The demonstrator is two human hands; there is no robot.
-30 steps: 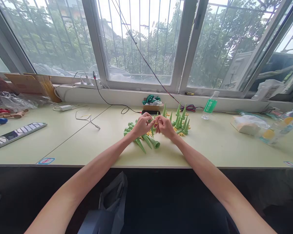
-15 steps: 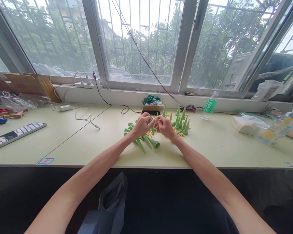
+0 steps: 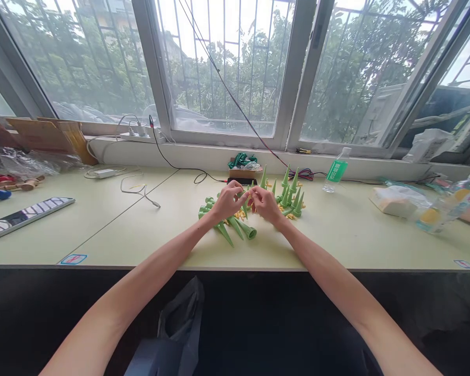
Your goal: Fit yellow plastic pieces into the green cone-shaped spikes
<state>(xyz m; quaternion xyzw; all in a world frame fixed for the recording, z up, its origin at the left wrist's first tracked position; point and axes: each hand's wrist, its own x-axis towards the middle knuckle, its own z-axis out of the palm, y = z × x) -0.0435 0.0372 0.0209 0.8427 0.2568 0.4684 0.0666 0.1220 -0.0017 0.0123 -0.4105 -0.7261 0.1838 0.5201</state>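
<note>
My left hand [image 3: 229, 199] and my right hand [image 3: 265, 202] meet above the table with fingertips pinched close together. A green plastic cone [image 3: 245, 210] points downward between them, its upper end at my left fingers. Whatever my right fingertips pinch is too small and covered to make out. Below and left of my left hand lie several loose green cones [image 3: 247, 230], some pointing toward the table's front edge. To the right of my right hand, several green cones [image 3: 297, 203] stand upright. Small yellow pieces [image 3: 241, 214] are scattered among the cones.
A small box [image 3: 245, 171] with green items stands behind my hands, near a black phone-like object [image 3: 242, 181]. A water bottle [image 3: 337, 169] stands back right; a tissue pack [image 3: 399, 201] lies farther right. At left are a white cable [image 3: 143, 192] and a tablet-like device [image 3: 27, 216].
</note>
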